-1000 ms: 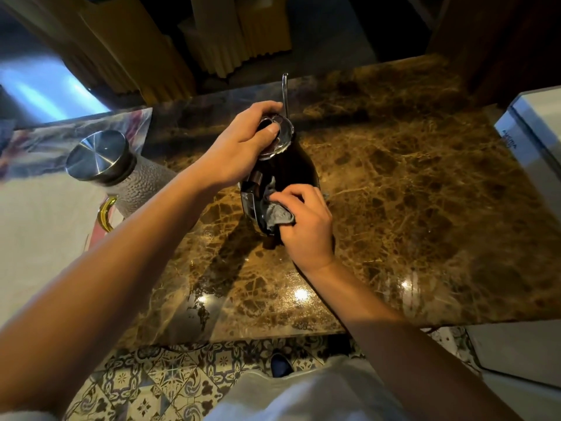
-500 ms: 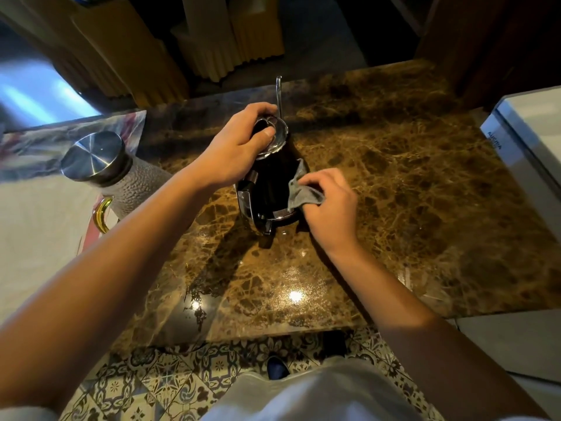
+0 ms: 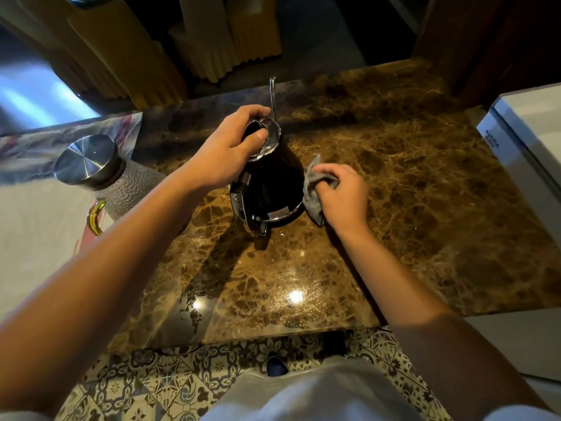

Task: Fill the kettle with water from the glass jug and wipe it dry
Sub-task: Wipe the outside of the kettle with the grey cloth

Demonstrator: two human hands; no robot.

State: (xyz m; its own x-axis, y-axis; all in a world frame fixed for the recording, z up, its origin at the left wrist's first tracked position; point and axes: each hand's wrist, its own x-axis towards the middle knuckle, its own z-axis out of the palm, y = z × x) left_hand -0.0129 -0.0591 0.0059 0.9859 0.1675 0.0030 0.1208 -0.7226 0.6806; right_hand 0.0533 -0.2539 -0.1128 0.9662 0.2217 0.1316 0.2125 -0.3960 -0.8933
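Since a moment ago my right hand (image 3: 341, 194) slid its bunched grey cloth (image 3: 312, 192) around the black gooseneck kettle (image 3: 270, 189)'s right flank; my left hand (image 3: 230, 150) grips the lid, so I should hold firm and wipe downward.

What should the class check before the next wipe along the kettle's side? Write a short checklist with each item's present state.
1. Left hand grips the lid, steadying the kettle: ok.
2. Right hand holds the cloth against the kettle's right side: ok.
3. Kettle stands upright on the counter: ok.
4. Jug is apart from the kettle, at the left: ok.
5. Kettle surface dry: cannot tell.
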